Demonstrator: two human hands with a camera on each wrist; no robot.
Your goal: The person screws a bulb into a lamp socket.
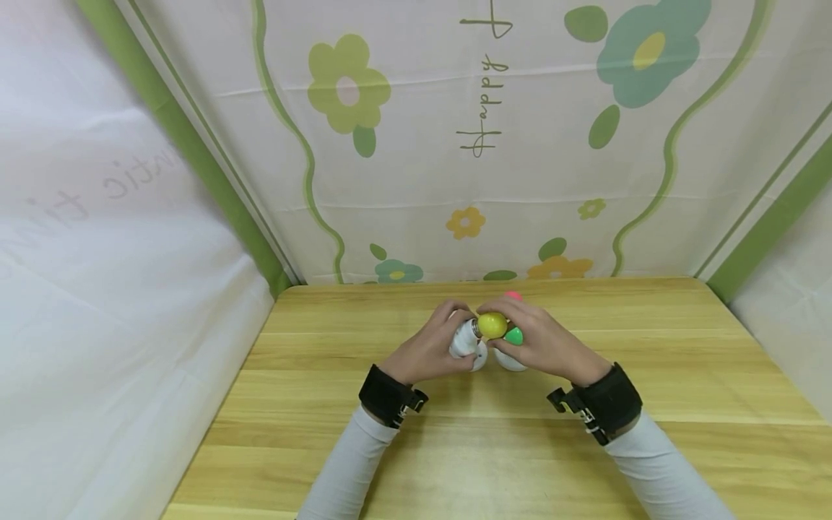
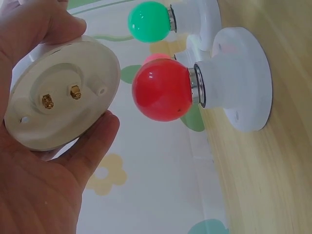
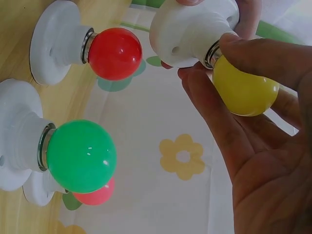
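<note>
Both your hands are on one lamp unit, held just above the wooden table (image 1: 650, 339) at its middle.

Your left hand (image 1: 429, 350) curls thumb and fingers round the white round plastic lamp socket base (image 2: 61, 95); its underside faces the left wrist camera, showing two brass contacts and small screw holes. Your right hand (image 1: 542, 343) has fingers and thumb closed round the glossy yellow round bulb (image 3: 245, 87), which sits in that socket by a metal collar, axis roughly level. Close by, three more white sockets stand on the table: a red round bulb (image 3: 115, 53), a green round bulb (image 3: 81, 156) and a pink round bulb (image 3: 95, 195), the pink mostly hidden behind the green. In the head view your hands cover most of them. A floral-printed cloth backdrop (image 1: 416, 144) stands behind the table.
</note>
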